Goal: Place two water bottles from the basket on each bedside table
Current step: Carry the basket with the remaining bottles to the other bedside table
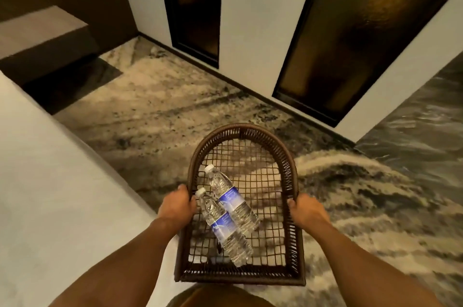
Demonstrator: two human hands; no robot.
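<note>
A dark brown wicker basket (pixel 246 131) with an arched far end and an open mesh bottom is held level in front of me over the floor. My left hand (pixel 176 206) grips its left rim and my right hand (pixel 307 210) grips its right rim. Two clear water bottles with white caps and blue labels lie side by side in it, caps pointing away and to the left. The nearer bottle (pixel 224 227) lies left of the farther bottle (pixel 231 197), and the two touch. A grey bedside table (pixel 42 28) stands at the far left against a dark wall.
A white bed (pixel 50 181) fills the left side. The carpet (pixel 175 108) is patterned beige and dark. Ahead stands a white wall (pixel 258 18) with two tall dark panels (pixel 198 6) down to the floor. Dark floor (pixel 426 118) runs past the wall's corner at right.
</note>
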